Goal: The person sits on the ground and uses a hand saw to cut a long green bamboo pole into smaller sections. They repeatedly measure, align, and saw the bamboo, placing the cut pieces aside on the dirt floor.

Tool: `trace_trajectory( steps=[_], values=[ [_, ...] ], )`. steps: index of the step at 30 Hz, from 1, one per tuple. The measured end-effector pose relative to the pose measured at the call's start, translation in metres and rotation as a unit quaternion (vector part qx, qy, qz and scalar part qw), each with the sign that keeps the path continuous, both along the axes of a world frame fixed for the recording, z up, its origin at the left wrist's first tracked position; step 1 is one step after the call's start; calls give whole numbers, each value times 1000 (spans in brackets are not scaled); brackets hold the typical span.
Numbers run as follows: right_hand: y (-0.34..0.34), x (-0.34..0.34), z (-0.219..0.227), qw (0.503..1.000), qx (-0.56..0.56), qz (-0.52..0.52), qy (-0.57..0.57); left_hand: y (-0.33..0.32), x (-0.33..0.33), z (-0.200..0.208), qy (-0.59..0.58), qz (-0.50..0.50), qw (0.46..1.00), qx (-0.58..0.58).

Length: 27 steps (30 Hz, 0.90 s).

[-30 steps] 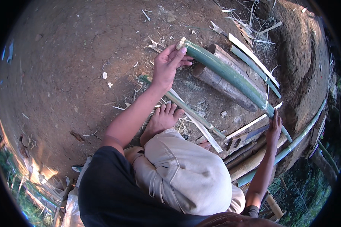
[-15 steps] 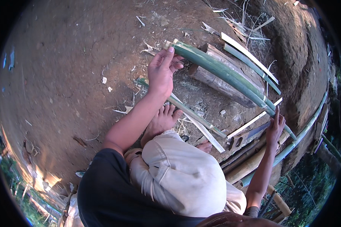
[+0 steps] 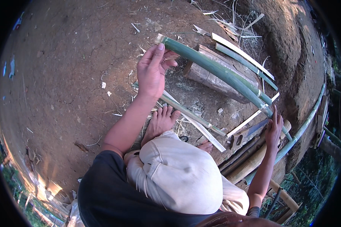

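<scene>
My left hand has its thumb and fingers closed around the pale cut end of a long green bamboo piece. That piece slants away to the right, above a wooden log. Near its other end my right hand is closed on it, the index finger stretched along the bamboo. A second green bamboo piece lies just behind the held one and is mostly covered by it. Close to my right hand, a handsaw rests on the ground.
Split bamboo strips lie beyond the log. More strips are beside my bare foot. Bamboo poles lie at the right, with a long green pole farther out. Shavings litter the bare soil.
My left hand and the held bamboo's near end have shifted left. The second piece's right end stands farther apart from the held one, and its left end is now hidden.
</scene>
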State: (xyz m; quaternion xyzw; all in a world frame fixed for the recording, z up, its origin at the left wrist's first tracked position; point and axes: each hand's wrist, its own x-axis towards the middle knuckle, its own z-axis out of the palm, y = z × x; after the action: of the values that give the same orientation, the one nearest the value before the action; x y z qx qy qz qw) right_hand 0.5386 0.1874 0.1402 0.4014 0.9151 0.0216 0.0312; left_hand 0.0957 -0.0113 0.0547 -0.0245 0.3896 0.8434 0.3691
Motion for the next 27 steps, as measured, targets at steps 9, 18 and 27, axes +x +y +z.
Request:
trace_trajectory(
  steps=[9,18,27],
  values=[
    [2,-9,0,1000,-24,-2,-1,-7,-14,4,44,-23,999,12],
    [11,3,-5,1000,-11,-18,-5,-4,-8,10,74,-37,996,-13],
    [11,11,-4,999,-22,-30,-1,-9,-17,7,-3,-58,998,-17]
  ],
)
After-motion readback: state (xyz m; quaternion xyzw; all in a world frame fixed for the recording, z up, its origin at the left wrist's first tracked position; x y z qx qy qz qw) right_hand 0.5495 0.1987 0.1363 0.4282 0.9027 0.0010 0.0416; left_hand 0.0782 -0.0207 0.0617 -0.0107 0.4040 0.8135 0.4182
